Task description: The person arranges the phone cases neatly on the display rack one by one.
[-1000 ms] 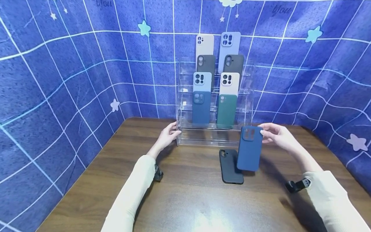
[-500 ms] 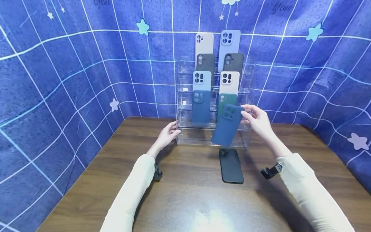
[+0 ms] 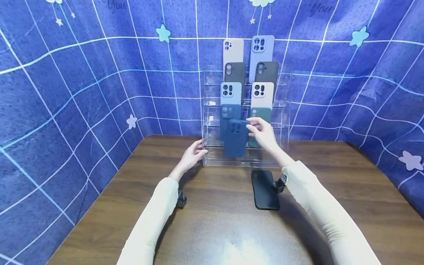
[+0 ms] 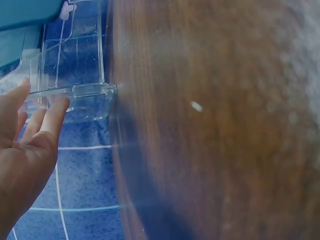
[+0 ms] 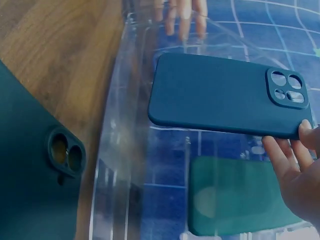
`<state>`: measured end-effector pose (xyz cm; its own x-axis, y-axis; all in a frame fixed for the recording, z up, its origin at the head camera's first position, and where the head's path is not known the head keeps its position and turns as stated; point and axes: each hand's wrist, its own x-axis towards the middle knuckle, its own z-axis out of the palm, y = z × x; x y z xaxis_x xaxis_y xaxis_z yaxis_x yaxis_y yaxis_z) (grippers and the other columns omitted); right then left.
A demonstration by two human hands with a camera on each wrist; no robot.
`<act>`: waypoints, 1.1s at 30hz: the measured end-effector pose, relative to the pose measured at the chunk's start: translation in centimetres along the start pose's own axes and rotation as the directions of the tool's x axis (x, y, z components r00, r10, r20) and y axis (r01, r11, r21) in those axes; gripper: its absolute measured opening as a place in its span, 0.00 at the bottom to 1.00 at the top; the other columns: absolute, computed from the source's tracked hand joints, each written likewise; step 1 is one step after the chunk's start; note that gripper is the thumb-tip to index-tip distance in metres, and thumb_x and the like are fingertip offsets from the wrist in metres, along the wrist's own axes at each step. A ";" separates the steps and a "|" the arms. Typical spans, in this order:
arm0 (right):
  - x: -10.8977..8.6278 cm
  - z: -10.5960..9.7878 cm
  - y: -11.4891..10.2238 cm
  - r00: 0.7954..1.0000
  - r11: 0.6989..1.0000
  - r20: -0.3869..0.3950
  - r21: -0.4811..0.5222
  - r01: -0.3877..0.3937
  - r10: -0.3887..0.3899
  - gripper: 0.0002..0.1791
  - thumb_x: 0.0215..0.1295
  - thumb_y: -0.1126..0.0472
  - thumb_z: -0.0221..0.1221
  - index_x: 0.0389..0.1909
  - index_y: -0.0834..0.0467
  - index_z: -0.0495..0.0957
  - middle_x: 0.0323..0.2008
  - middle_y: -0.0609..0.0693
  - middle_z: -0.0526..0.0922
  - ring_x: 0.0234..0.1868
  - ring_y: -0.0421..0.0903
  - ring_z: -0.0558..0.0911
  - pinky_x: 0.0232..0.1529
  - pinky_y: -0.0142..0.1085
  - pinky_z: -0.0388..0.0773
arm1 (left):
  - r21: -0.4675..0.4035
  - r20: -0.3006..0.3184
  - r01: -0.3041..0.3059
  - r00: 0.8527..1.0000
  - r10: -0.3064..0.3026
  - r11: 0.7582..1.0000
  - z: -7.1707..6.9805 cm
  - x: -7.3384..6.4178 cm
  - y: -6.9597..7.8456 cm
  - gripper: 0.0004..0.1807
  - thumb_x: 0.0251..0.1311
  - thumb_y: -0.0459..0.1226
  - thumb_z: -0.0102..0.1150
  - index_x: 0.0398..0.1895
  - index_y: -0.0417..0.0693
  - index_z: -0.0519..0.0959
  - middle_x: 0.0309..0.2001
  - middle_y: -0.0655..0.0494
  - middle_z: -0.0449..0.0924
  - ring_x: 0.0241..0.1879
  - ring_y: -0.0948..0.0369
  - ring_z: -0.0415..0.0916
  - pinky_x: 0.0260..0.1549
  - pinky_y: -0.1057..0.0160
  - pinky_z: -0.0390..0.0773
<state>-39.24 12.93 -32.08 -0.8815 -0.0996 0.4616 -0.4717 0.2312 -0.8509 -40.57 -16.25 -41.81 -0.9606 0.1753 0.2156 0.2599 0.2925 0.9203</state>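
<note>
My right hand (image 3: 263, 135) pinches a dark blue phone case (image 3: 236, 141) by its upper right corner, thumb in front. The case is upright before the lower tiers of a clear acrylic display rack (image 3: 212, 156). It overlaps another blue case (image 3: 225, 127) standing behind it; in the right wrist view the held case (image 5: 215, 95) tilts slightly, camera cutout by my fingers. A green case (image 3: 261, 112) is partly hidden behind my right hand. My left hand (image 3: 190, 156) holds the rack's left side panel; in the left wrist view its fingers (image 4: 55, 117) lie along the outside of the panel.
A black phone case (image 3: 265, 191) lies on the wooden table (image 3: 212, 221) in front of the rack, below my right wrist. Higher tiers hold white (image 3: 233, 51), lavender (image 3: 262, 55), black (image 3: 235, 75) and light blue cases (image 3: 231, 95). A blue patterned curtain (image 3: 159, 81) hangs behind.
My right hand has carried the blue case from right of the rack, up and leftward, to the front of the left column. My left hand has stayed at the rack's side.
</note>
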 end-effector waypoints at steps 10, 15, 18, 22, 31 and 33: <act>0.7 2.1 2.4 0.995 0.997 0.065 0.015 -0.080 0.079 0.17 0.66 0.63 0.56 0.55 0.62 0.75 0.48 0.62 0.76 0.48 0.60 0.79 0.46 0.48 0.81 | 0.004 0.005 0.006 1.000 -0.006 1.000 0.1 -0.1 0.0 0.32 0.63 0.36 0.56 0.69 0.43 0.58 0.61 0.37 0.69 0.56 0.45 0.73 0.51 0.56 0.79; 0.7 2.0 2.7 0.997 0.998 0.056 0.031 -0.063 0.061 0.18 0.65 0.64 0.57 0.55 0.63 0.75 0.50 0.63 0.78 0.49 0.59 0.81 0.47 0.42 0.82 | -0.018 0.014 0.010 1.000 -0.009 1.000 0.1 -0.3 0.5 0.33 0.62 0.35 0.57 0.69 0.42 0.58 0.61 0.36 0.68 0.57 0.44 0.72 0.52 0.55 0.78; 0.4 1.7 2.4 0.999 1.000 0.039 0.003 -0.014 0.014 0.19 0.63 0.65 0.58 0.54 0.65 0.75 0.51 0.64 0.79 0.45 0.54 0.83 0.43 0.32 0.83 | -0.031 0.020 0.006 1.000 -0.006 1.000 0.1 -0.2 0.5 0.33 0.62 0.35 0.57 0.69 0.41 0.57 0.61 0.34 0.67 0.57 0.43 0.71 0.53 0.54 0.77; -0.3 0.9 2.6 0.999 0.995 0.025 -0.086 0.049 -0.047 0.18 0.63 0.63 0.60 0.53 0.65 0.77 0.48 0.62 0.82 0.41 0.53 0.84 0.36 0.23 0.80 | -0.024 0.013 0.000 1.000 0.000 1.000 0.2 0.1 -0.1 0.33 0.63 0.36 0.57 0.69 0.42 0.57 0.61 0.36 0.68 0.56 0.44 0.73 0.52 0.55 0.78; -2.4 -1.0 2.9 0.997 0.979 0.077 -0.200 0.042 -0.027 0.19 0.63 0.55 0.60 0.52 0.59 0.78 0.46 0.56 0.84 0.46 0.50 0.83 0.44 0.32 0.77 | 0.007 -0.002 -0.015 1.000 0.015 1.000 0.0 0.3 -0.4 0.33 0.62 0.36 0.57 0.69 0.43 0.58 0.61 0.37 0.69 0.54 0.45 0.75 0.50 0.57 0.79; -2.9 -1.4 2.9 0.996 0.975 0.088 -0.218 0.032 -0.013 0.19 0.63 0.54 0.60 0.53 0.58 0.78 0.46 0.55 0.84 0.46 0.49 0.82 0.44 0.35 0.77 | 0.003 0.000 -0.016 1.000 0.016 1.000 0.0 0.3 -0.4 0.33 0.62 0.36 0.57 0.69 0.43 0.58 0.61 0.37 0.69 0.54 0.45 0.75 0.50 0.57 0.79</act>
<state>-38.05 15.28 -35.49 -0.8739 -0.1874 0.4486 -0.4834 0.4335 -0.7605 -40.92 -16.34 -42.08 -0.9565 0.1796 0.2300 0.2752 0.2922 0.9159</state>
